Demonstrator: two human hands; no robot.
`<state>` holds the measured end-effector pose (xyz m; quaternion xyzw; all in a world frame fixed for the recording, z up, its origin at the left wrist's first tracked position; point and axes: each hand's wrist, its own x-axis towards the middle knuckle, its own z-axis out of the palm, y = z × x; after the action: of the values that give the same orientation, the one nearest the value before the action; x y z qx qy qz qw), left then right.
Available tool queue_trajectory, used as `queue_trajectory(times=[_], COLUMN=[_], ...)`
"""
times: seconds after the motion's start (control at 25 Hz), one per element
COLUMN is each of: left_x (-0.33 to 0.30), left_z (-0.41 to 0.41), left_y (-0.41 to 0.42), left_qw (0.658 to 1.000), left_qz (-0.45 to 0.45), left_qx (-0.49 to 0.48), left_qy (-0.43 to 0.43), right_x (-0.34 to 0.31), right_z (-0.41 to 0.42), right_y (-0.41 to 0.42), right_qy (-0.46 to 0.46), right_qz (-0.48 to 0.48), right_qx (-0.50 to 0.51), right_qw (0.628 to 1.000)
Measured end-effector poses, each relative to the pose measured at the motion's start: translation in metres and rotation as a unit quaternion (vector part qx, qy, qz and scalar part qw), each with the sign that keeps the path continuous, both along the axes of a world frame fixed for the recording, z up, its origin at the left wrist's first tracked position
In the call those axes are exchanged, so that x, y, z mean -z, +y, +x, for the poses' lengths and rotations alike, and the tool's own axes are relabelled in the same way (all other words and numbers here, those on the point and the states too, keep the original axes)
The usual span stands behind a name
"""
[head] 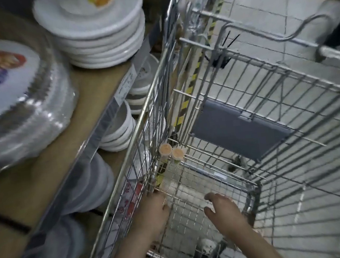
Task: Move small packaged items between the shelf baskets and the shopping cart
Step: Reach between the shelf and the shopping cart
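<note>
Two small orange-capped tubes (171, 153) stand upright, caps up, side by side in the cart (268, 105) corner, beyond the left hand (153, 211). That hand rests released by the wire wall; right hand (222, 207), fingers loosely spread, holds nothing.

Two bare, sleeveless forearms (132, 252)
</note>
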<state>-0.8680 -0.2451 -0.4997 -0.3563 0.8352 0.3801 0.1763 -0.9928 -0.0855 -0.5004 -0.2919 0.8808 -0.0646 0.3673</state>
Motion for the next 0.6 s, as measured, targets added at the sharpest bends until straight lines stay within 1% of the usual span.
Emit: queue_trajectory(times=[0.08, 0.12, 0.28, 0.44, 0.52, 0.6], left_x=[-0.032, -0.048, -0.100, -0.150, -0.175, -0.202], left_z=[0.025, 0.038, 0.098, 0.159, 0.190, 0.228], left_y=[0.016, 0.024, 0.058, 0.095, 0.115, 0.142], left_qw=[0.998, 0.998, 0.998, 0.997, 0.996, 0.988], left_qz=[-0.019, -0.015, 0.026, 0.056, 0.036, 0.020], left_qx=[0.054, 0.063, 0.047, -0.021, -0.059, -0.117], left_qy=[0.008, 0.015, 0.022, 0.042, 0.062, 0.094], right_x=[-0.036, -0.053, -0.119, -0.173, -0.192, -0.208], right_z=[0.022, 0.033, 0.088, 0.142, 0.163, 0.185], right_y=[0.022, 0.032, 0.069, 0.102, 0.123, 0.146], right_qy=[-0.008, -0.016, -0.030, -0.030, -0.032, -0.035], right_qz=[0.009, 0.006, -0.018, -0.082, -0.104, -0.119], right_qx=[-0.014, -0.013, 0.013, -0.009, -0.028, -0.061], right_qw=[1.000, 1.000, 0.999, 0.996, 0.994, 0.990])
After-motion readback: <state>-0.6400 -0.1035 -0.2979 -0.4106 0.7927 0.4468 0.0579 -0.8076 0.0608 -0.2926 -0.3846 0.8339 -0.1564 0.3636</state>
